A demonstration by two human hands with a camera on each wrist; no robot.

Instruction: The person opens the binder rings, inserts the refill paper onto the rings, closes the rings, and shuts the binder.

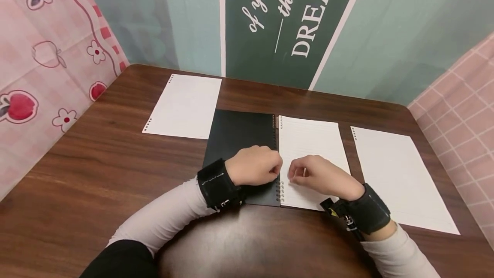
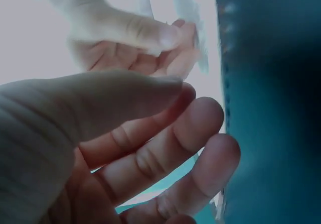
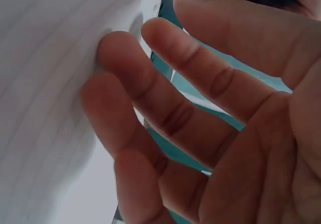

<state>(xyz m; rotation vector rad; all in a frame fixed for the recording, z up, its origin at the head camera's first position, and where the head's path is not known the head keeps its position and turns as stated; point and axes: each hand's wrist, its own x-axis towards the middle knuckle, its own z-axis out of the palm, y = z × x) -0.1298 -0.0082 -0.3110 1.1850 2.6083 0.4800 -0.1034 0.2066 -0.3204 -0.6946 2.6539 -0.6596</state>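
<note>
A loose-leaf ring binder [image 1: 241, 130] lies open on the table, its black cover on the left. White ruled pages [image 1: 308, 134] lie on its right side along the ring spine [image 1: 281, 192]. Over the spine, from the cover side, is my left hand [image 1: 256, 165], fingers bent; in the left wrist view its thumb tip overlaps the index fingertip, with nothing visible between them. My right hand [image 1: 320, 175] is over the ruled pages near the rings. Its fingers [image 3: 123, 63] are loosely bent, the thumb apart, with nothing in them.
A loose punched white sheet [image 1: 189, 104] lies at the back left, its lower right corner by the black cover. Another punched sheet [image 1: 401, 175] lies right of the binder. Behind the wooden table [image 1: 96, 158] hangs a printed green backdrop [image 1: 278, 67].
</note>
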